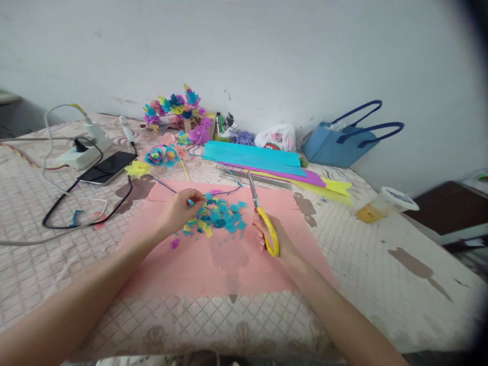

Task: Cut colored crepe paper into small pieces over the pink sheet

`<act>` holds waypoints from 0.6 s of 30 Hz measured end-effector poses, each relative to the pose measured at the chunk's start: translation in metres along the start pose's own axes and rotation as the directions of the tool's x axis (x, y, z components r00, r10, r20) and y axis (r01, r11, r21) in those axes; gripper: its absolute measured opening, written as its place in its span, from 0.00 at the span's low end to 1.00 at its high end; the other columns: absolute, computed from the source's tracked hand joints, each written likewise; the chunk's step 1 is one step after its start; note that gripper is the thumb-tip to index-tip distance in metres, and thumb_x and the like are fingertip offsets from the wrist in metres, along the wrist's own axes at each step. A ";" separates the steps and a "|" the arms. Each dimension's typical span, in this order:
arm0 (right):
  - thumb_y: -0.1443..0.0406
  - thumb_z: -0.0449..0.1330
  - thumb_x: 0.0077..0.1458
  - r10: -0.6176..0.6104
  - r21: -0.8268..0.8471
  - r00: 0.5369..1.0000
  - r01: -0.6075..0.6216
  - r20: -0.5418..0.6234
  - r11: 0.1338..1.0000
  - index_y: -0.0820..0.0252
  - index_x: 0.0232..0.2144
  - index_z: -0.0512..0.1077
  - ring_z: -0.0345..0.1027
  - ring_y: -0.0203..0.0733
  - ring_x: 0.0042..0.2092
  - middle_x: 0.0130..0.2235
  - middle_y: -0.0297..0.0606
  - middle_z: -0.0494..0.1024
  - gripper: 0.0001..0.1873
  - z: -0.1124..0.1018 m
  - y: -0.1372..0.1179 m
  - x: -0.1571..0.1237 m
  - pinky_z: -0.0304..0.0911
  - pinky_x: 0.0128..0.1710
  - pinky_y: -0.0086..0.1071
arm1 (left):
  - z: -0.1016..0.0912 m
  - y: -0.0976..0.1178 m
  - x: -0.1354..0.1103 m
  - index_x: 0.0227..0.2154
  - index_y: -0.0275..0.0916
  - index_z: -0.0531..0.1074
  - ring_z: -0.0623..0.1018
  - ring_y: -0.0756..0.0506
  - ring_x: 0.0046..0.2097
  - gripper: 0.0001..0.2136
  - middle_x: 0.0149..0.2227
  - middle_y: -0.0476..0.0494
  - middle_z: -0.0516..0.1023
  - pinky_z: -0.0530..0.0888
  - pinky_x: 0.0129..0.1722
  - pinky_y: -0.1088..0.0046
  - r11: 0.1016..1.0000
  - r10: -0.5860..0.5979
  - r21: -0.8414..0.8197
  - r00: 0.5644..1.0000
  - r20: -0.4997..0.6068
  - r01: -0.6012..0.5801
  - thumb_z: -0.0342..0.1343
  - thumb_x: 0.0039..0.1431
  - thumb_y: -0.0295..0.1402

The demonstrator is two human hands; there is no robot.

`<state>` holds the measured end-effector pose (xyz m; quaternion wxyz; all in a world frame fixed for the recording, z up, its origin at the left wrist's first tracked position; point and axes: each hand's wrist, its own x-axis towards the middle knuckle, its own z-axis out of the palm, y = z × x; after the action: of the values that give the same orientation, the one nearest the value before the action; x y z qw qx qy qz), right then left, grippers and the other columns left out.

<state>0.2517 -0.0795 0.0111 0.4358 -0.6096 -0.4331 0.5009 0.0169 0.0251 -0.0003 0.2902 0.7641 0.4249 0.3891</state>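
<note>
My right hand [272, 231] is wrapped round the yellow handle of a pair of scissors [271, 229]. The blades point up and away, and they look closed. My left hand [181, 209] pinches at the left edge of a pile of small paper scraps [221, 216], mostly blue and yellow. A bit of blue paper [190, 202] shows between its fingers. Under both hands lies a large pink paper sheet [229, 272]. One purple scrap [175, 243] lies on the sheet, apart from the pile.
Behind are paper flowers [175, 104], blue paper [251, 156], purple paper [314, 178] and a blue bag [331, 145]. On the left sit a phone [109, 168], a power strip [86, 152] and loose cables. A plastic tub [385, 204] leans on the right.
</note>
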 end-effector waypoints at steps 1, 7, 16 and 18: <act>0.39 0.61 0.40 0.002 0.006 1.000 -0.002 0.002 1.000 0.56 0.27 0.60 0.51 0.27 0.14 0.16 0.21 0.57 0.29 0.001 -0.004 0.003 0.54 0.10 0.22 | 0.003 0.003 0.001 0.29 0.38 0.76 0.77 0.44 0.34 0.06 0.30 0.43 0.79 0.69 0.33 0.71 1.000 0.007 0.018 1.000 0.016 -0.007 0.55 0.54 0.33; 0.44 0.62 0.43 -0.009 0.076 1.000 0.010 -0.015 0.997 0.56 0.25 0.58 0.49 0.27 0.14 0.15 0.20 0.55 0.26 0.007 -0.018 0.023 0.52 0.10 0.21 | 0.016 0.020 0.012 0.30 0.39 0.76 0.75 0.45 0.32 0.07 0.30 0.44 0.79 0.68 0.33 0.72 0.987 0.110 0.094 0.978 0.177 -0.128 0.53 0.54 0.30; 0.42 0.61 0.43 -0.018 0.136 0.999 0.024 -0.047 0.990 0.55 0.27 0.58 0.50 0.29 0.12 0.13 0.19 0.54 0.26 0.005 0.015 0.031 0.53 0.09 0.22 | 0.030 0.031 0.012 0.30 0.40 0.75 0.75 0.42 0.37 0.07 0.33 0.42 0.76 0.69 0.38 0.68 0.951 0.186 0.180 0.928 0.322 -0.253 0.51 0.56 0.29; 0.42 0.61 0.43 -0.019 0.144 1.000 0.022 -0.023 0.989 0.55 0.27 0.58 0.50 0.29 0.12 0.13 0.19 0.55 0.26 0.006 0.016 0.031 0.53 0.09 0.23 | 0.035 0.034 0.008 0.31 0.40 0.75 0.74 0.38 0.41 0.05 0.34 0.40 0.75 0.68 0.41 0.63 0.922 0.178 0.277 0.931 0.319 -0.271 0.55 0.54 0.30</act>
<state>0.2511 -0.0527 -0.0126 0.4886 -0.5775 -0.3969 0.5198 0.0638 0.0123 0.0107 0.1756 0.8930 0.3435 0.2317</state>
